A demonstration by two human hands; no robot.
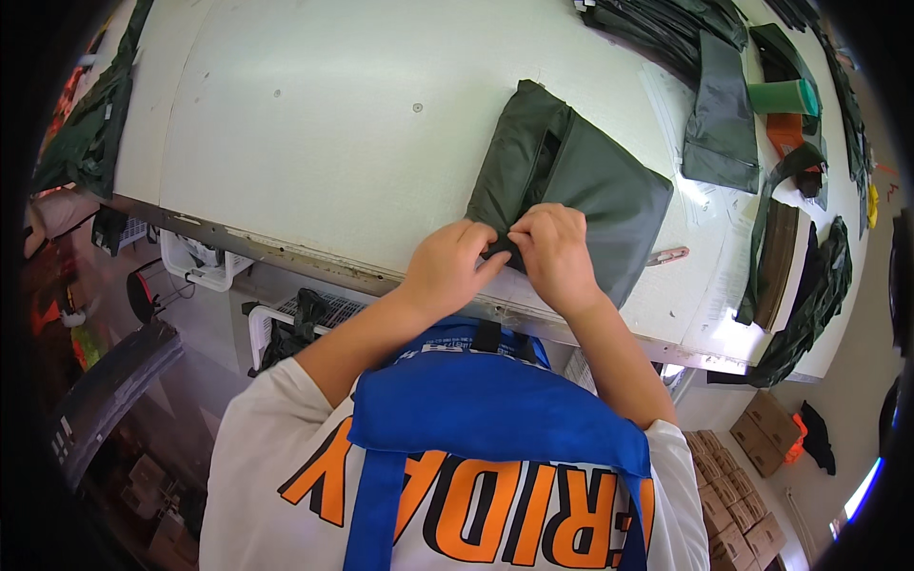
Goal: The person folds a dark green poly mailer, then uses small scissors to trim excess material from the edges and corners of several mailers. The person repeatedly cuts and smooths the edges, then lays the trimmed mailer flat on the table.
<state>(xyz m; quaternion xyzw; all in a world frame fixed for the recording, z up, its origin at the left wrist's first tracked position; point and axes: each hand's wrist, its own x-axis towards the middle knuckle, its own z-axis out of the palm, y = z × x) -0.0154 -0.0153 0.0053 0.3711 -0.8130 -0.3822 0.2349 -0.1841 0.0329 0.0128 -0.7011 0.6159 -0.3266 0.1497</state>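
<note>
A dark green piece of smooth fabric, folded into a flat bundle [609, 186], lies on the white table in front of me. A gap runs between its narrow left fold and its wider right panel. At the bundle's near edge, my left hand [455, 262] is closed, thumb and fingers pinching the fabric. Just to its right, my right hand [555, 249] is also closed on the fabric, fingers bent together. The two hands almost meet at the lower end of the gap. My fingers hide the bit of fabric between them.
Right of the bundle lies a utility knife [668, 256]. Dark green fabric pieces [721, 119] lie at the far right, beside a green cone [785, 97] and a brown stack [776, 262]. White baskets [202, 260] stand below the table's near edge [286, 255]. Cardboard boxes [733, 504] sit lower right.
</note>
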